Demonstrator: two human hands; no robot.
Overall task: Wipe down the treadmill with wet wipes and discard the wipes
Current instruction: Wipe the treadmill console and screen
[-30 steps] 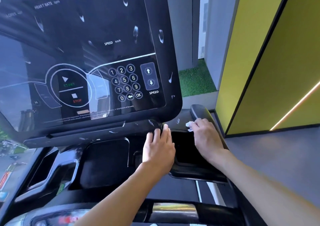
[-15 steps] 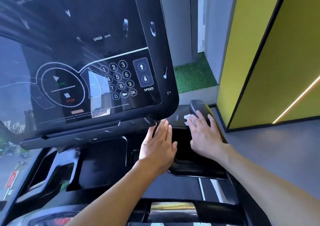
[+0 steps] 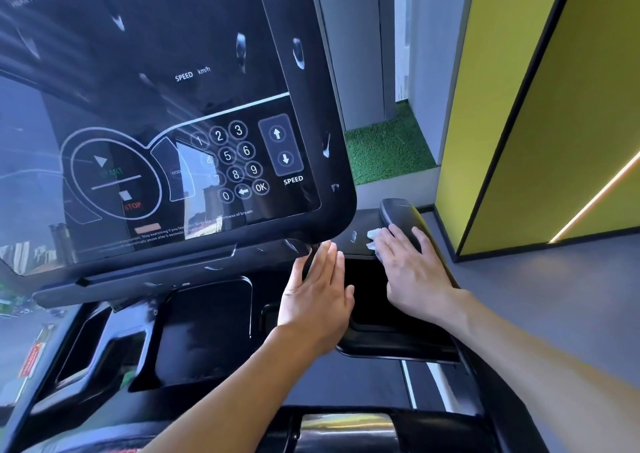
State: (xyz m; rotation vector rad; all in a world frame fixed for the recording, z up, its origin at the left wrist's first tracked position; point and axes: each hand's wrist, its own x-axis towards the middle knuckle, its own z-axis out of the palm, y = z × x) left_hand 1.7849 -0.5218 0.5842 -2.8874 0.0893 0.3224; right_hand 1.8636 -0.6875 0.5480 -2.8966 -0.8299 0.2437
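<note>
The black treadmill console point(image 3: 166, 113) fills the upper left, with a keypad, START/STOP and SPEED buttons. Below it lies the black tray area point(image 3: 207, 324) and, to the right, a recessed holder point(image 3: 367, 296) and a side handle point(image 3: 401, 213). My right hand point(image 3: 412, 272) lies flat over a white wet wipe point(image 3: 373, 238), pressing it on the surface by the handle; only the wipe's edge shows past my fingertips. My left hand point(image 3: 318, 300) rests flat with fingers extended on the tray's right edge, under the console's lower corner, holding nothing.
A yellow wall panel point(image 3: 540, 106) with a light strip stands to the right over grey floor point(image 3: 554, 314). Green artificial turf point(image 3: 384, 147) lies beyond the console beside a grey column. The treadmill's front handlebar point(image 3: 346, 428) crosses the bottom.
My right hand has flattened and slid the wipe forward toward the handle. My left hand's fingers have stretched out flat. The view has shifted right and closer.
</note>
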